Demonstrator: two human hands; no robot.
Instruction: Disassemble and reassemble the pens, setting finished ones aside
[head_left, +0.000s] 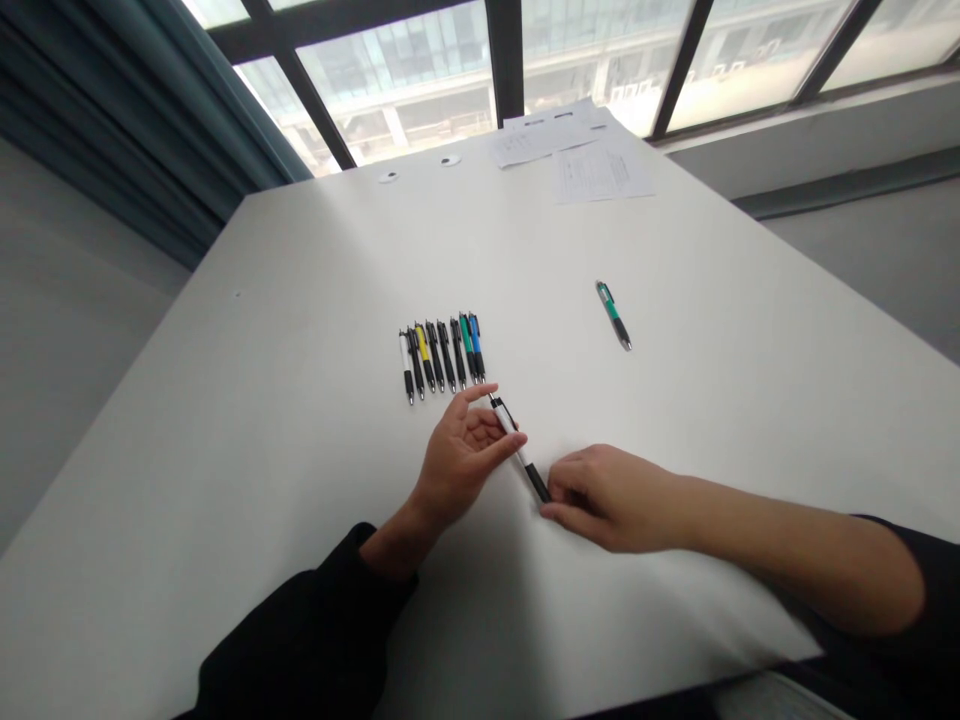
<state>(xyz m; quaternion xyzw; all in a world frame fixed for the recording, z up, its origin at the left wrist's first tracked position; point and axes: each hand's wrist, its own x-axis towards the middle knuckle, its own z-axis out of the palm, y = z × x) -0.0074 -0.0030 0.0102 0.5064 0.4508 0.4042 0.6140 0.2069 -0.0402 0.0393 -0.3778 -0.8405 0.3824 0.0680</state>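
Note:
A white ballpoint pen with a black grip (525, 459) is held slantwise between my two hands, low over the white table. My left hand (463, 455) has its thumb across the white barrel and its index finger stretched to the clicker end. At the other end, my right hand (607, 498) pinches the pen near its tip, with the fingers curled in; the tip itself is hidden. Just beyond my left hand lies a row of several pens: a white pen (406, 362), a yellow pen (423, 348), a green pen (466, 338), a blue pen (475, 335) and black pens (445, 352).
Apart from the row, a single green pen (613, 315) lies on the table (315, 300) to the right. Printed papers (604, 172) lie at the far edge, near two small white round pieces (450, 160) with dark centres. Windows and a dark curtain (142, 110) stand behind.

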